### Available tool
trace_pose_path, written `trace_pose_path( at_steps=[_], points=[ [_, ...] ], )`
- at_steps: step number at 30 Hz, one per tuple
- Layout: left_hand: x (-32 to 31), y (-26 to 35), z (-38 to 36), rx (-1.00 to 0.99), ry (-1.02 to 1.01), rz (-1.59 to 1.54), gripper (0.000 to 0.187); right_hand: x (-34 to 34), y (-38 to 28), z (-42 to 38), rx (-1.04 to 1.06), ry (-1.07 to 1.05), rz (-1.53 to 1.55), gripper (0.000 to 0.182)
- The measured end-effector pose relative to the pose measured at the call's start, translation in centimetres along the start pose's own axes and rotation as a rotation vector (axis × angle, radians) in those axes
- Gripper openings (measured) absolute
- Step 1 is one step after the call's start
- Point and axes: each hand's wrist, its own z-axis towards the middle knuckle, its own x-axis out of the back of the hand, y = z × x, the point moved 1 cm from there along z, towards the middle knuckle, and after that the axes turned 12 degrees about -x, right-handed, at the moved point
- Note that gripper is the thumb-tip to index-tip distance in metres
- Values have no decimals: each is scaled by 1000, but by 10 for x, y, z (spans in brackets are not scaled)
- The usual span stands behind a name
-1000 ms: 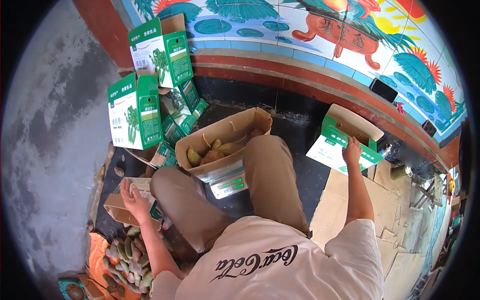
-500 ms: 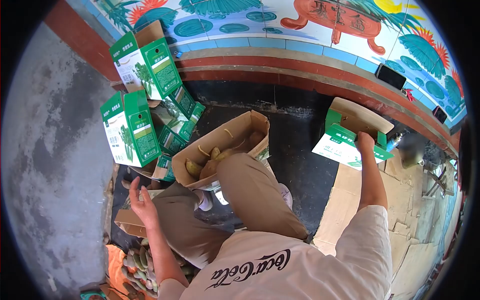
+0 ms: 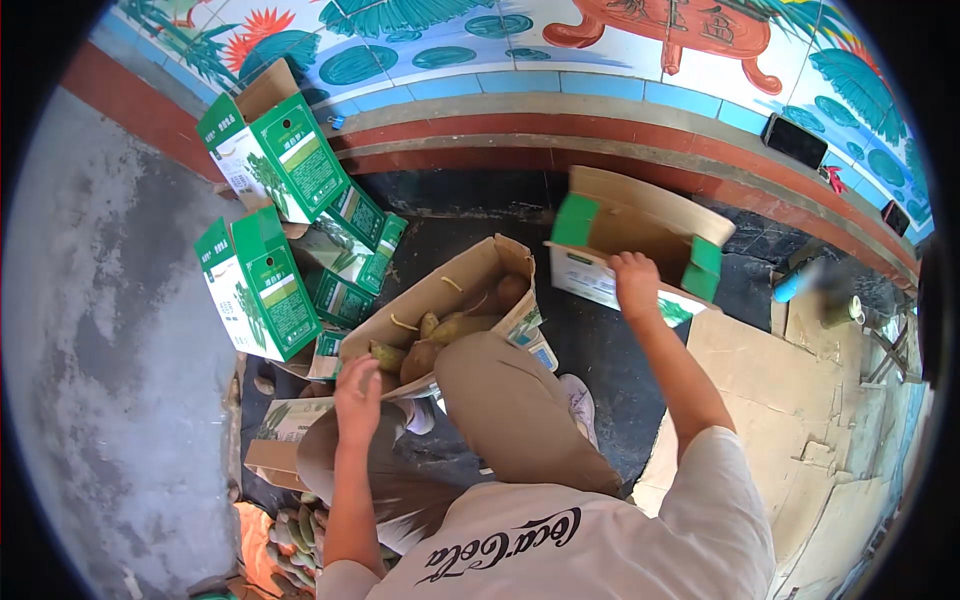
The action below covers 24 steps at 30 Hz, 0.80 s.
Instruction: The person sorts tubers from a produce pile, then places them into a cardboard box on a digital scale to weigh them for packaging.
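Knee (image 3: 488, 375) before the loaded box (image 3: 480, 264)

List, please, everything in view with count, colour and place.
open box: 1, green-white, centre right
filled box: 1, brown inside, centre
produce: several, green and brown, in filled box
upright cartons: 2, green-white, left
other cartons: several, green-white, left
low box: 1, white-brown, lower left
piled produce: many, greenish, bottom left
sheet: 1, orange, bottom left
cardboard sheets: several, tan, right
devices: 2, dark, right ledge
unclear object: 1, blue, right
wall tiles: many, multicoloured, top
shirt: 1, pale, bottom
trousers: 1, brown, centre
shoes: 2, pale, centre
left hand: 1, by filled box
right hand: 1, on open box
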Motion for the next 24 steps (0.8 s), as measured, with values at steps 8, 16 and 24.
trace_pose_path(
  at_steps=[8,16,24],
  points=[
    [-45,-7,-12,-64,-256,157,28,-37,-107,63,37,47,101,5],
    [-56,-19,-25,-32,-288,307,26,-23,-86,77,-131,-345,55,23],
    [-66,-43,-26,-2,-242,425,10,32,-184,63,364,52,461,28]
  ],
)
